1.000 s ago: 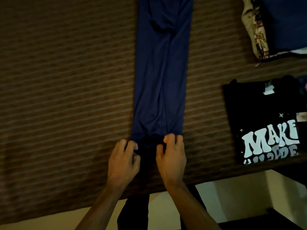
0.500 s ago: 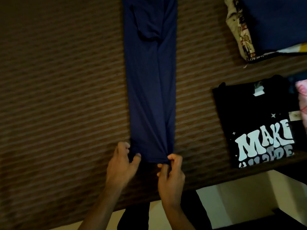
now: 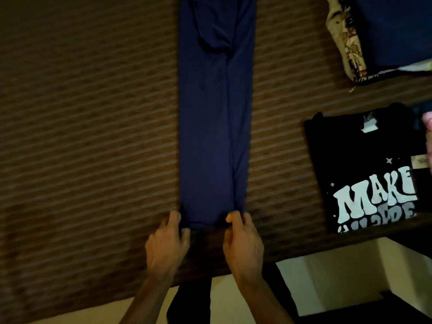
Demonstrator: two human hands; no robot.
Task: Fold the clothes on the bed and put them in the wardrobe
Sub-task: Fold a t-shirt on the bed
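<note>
A long dark blue garment (image 3: 214,118), folded into a narrow strip, lies flat on the brown striped bed cover (image 3: 88,141) and runs up out of view. My left hand (image 3: 167,244) pinches its near left corner. My right hand (image 3: 243,242) pinches its near right corner. Both corners sit close to the bed's front edge. A folded black T-shirt (image 3: 360,169) with white lettering lies to the right on the bed.
A stack of folded clothes (image 3: 383,36), dark blue on top of a patterned piece, lies at the far right of the bed. A pink item (image 3: 428,127) peeks in at the right edge. Pale floor (image 3: 327,281) shows below the bed edge.
The hem has come a little nearer the bed's front edge and is pulled flat. My hands have spread apart, each now pinching one corner of it.
</note>
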